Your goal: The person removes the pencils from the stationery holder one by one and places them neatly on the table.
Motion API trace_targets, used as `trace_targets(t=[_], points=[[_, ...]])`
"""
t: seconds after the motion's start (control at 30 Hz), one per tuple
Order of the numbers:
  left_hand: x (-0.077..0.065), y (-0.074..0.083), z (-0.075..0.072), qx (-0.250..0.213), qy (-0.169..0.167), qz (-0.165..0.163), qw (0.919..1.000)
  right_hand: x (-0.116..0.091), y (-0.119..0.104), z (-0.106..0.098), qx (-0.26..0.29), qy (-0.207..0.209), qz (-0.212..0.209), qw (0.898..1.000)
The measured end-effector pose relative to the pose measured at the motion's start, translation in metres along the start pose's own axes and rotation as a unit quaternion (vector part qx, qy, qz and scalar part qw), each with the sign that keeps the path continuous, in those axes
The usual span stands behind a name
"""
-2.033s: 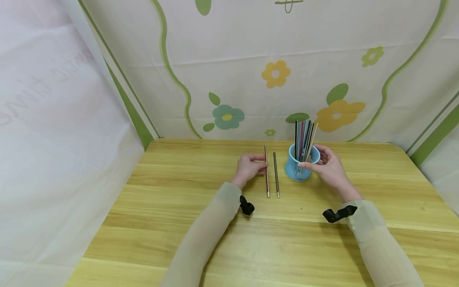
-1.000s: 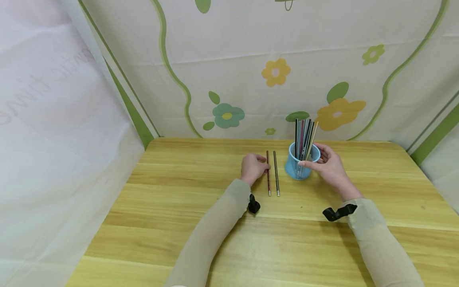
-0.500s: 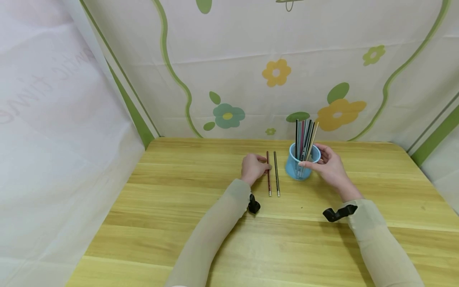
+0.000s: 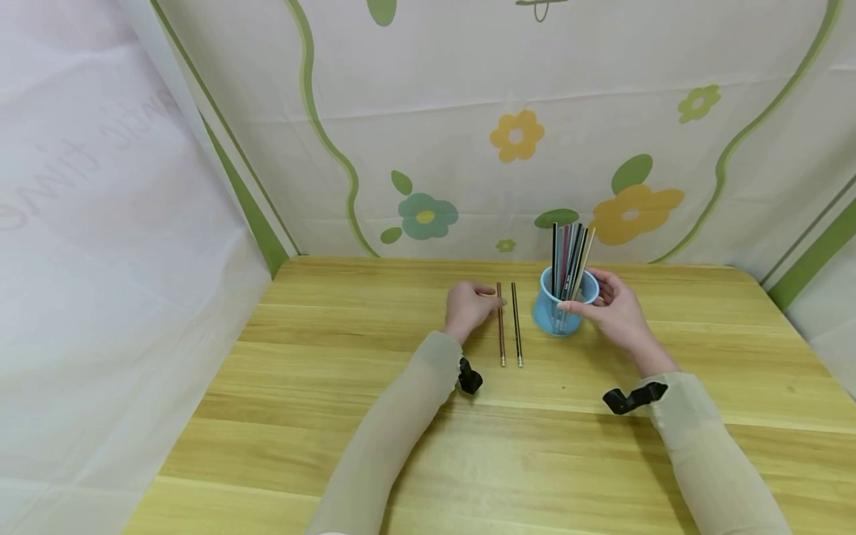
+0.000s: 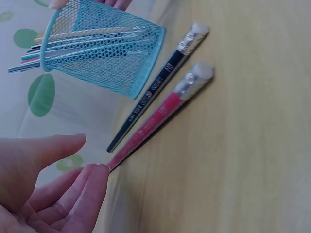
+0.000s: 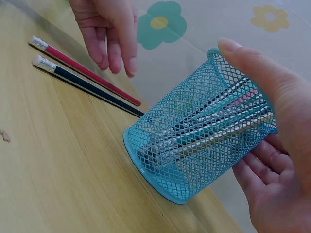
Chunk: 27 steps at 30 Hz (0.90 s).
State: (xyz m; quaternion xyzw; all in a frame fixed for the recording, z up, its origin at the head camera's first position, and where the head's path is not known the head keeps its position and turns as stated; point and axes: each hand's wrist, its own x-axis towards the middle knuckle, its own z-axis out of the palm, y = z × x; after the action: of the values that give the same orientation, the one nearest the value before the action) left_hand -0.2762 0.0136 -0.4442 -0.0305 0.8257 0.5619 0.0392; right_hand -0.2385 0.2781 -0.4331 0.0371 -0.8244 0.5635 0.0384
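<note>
Mesh pencil cup [image 5: 109, 77]: one, light blue; upright on the tabletop [image 4: 535, 461], right of centre in the head view, mouth upward so its stock stays in.
Cup contents: bundle of slim pencils [image 4: 571, 256], mostly dark, one pink, one pale; tops lean towards the upper right, presumably because the wide mouth leaves them slack.
Red pencil [image 5: 150, 127]: one, white eraser, silver ferrule; flat on the tabletop, centre of the head view, eraser towards the bottom of the frame.
Black pencil [image 5: 146, 100]: one, marked HB; between the red pencil and the cup, nearly parallel, eraser ends level; the matched lie looks deliberate, for neatness.
Right hand [image 4: 618, 308]: grasping the cup, thumb at the rim, fingers behind the wall; a hold that probably steadies it.
Left hand [image 4: 464, 306]: released, thumb well apart from the fingers, over the red pencil's upper part; fingertip contact cannot be told.
Backdrop [image 4: 435, 89]: pale printed fabric with flowers, upper frame.
</note>
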Motion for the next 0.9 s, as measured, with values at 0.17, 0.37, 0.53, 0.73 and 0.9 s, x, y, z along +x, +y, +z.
trace_targets(t=[0.17,0.37,0.53,0.73,0.9], points=[[0.000,0.011,-0.004,-0.033,0.001,0.013,0.9994,0.000,0.001,-0.001,0.000,-0.003,0.001,1.000],[-0.001,0.032,-0.010,-0.036,0.000,0.074,0.9966,0.000,-0.002,-0.002,0.002,-0.004,0.006,1.000],[0.000,0.051,-0.005,-0.055,-0.017,0.102,0.9932,0.001,-0.001,-0.001,0.005,-0.003,0.001,1.000],[-0.002,0.068,0.011,-0.058,-0.028,0.119,0.9908,0.002,0.002,-0.001,0.006,-0.006,-0.004,1.000],[0.000,0.076,0.024,-0.054,-0.035,0.121,0.9905,0.003,0.003,-0.001,0.009,-0.003,-0.002,1.000]])
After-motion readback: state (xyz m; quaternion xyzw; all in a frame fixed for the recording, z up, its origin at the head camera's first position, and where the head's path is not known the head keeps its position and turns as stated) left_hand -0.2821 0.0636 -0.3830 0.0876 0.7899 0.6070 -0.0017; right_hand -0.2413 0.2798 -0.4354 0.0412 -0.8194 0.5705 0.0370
